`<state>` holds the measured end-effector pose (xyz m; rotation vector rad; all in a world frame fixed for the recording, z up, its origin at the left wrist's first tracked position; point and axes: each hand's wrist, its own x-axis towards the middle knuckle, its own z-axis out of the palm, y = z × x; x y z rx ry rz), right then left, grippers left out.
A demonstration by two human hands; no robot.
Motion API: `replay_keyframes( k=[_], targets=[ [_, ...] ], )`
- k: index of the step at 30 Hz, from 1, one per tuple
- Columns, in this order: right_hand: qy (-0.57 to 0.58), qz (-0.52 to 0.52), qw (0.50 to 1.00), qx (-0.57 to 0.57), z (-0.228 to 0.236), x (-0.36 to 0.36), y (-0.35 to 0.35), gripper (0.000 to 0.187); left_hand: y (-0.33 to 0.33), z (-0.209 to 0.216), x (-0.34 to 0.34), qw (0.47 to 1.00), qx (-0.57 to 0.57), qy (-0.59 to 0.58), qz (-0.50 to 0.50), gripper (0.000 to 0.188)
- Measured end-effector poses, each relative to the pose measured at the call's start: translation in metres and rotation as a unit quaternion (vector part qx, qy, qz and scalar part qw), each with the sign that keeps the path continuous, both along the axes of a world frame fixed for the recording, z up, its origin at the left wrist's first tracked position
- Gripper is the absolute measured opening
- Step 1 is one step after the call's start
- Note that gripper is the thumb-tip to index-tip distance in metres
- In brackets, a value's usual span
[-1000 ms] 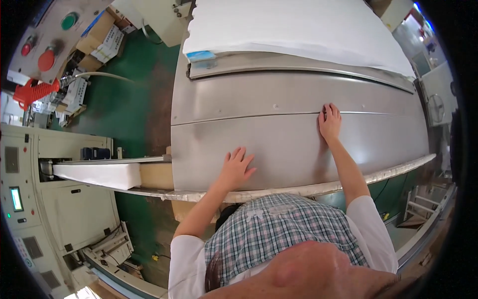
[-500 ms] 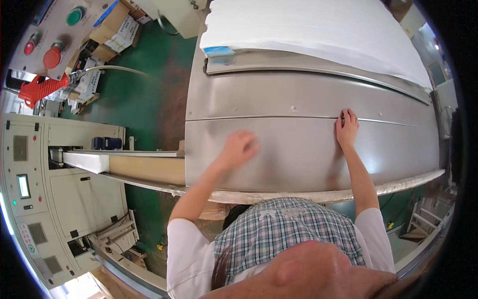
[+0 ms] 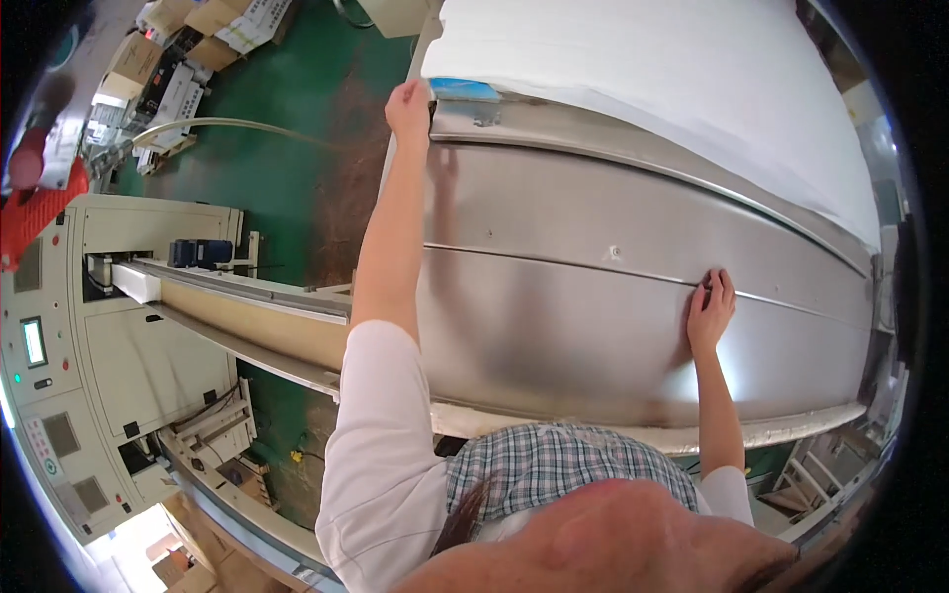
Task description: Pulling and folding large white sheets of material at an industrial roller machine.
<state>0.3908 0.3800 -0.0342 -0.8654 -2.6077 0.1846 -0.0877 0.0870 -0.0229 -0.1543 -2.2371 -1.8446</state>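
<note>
At the far left corner of the steel table: the left hand (image 3: 408, 109) is right up by the soft white sheet material (image 3: 652, 79); arm stretched nearly straight, fingers drawn together and narrow; whether they pinch the edge, I cannot tell
On the seam: the right hand (image 3: 714, 306) lies palm down, fingers bent and slightly parted, tips on the smooth grey steel tabletop (image 3: 554, 336); forearm coming up from the lower right
White sheet: spread across the far side of the table, behind a long raised steel strip (image 3: 593, 138); a shiny blue piece (image 3: 463, 89) shows at its near left corner, just beside the left hand
Left flank: a cream machine cabinet (image 3: 188, 371) with a small lit display (image 3: 34, 341), too small to read; a white block (image 3: 138, 284) sits in the long channel beside it
Writing: printed cardboard cartons (image 3: 133, 64) stand upper left, their lettering too small to make out; a red-handled air gun (image 3: 40, 217) hangs nearer
</note>
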Motion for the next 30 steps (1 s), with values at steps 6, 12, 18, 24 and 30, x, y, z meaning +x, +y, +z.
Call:
replay_keyframes(
  k=[6,12,18,24,30],
  targets=[
    [-0.021,0.002,1.0,-0.007,-0.003,-0.002,0.003,0.037,0.035,-0.022,-0.072,0.969,0.224,-0.103,-0.021,0.028],
    [-0.044,-0.006,0.999,0.007,-0.001,-0.006,0.002,0.036,0.052,-0.032,-0.11,0.949,0.249,-0.128,-0.146,0.031],
    [-0.046,-0.001,0.999,0.018,-0.001,-0.012,0.004,0.036,0.046,-0.027,-0.108,0.96,0.197,-0.131,-0.149,0.02],
    [-0.055,-0.005,0.998,0.024,0.003,-0.015,0.009,0.037,0.043,-0.012,-0.09,0.961,0.185,-0.152,-0.14,0.015],
    [-0.044,0.007,0.999,0.016,0.005,-0.02,0.012,0.037,0.04,-0.007,-0.084,0.958,0.192,-0.155,-0.144,0.014]
  ],
)
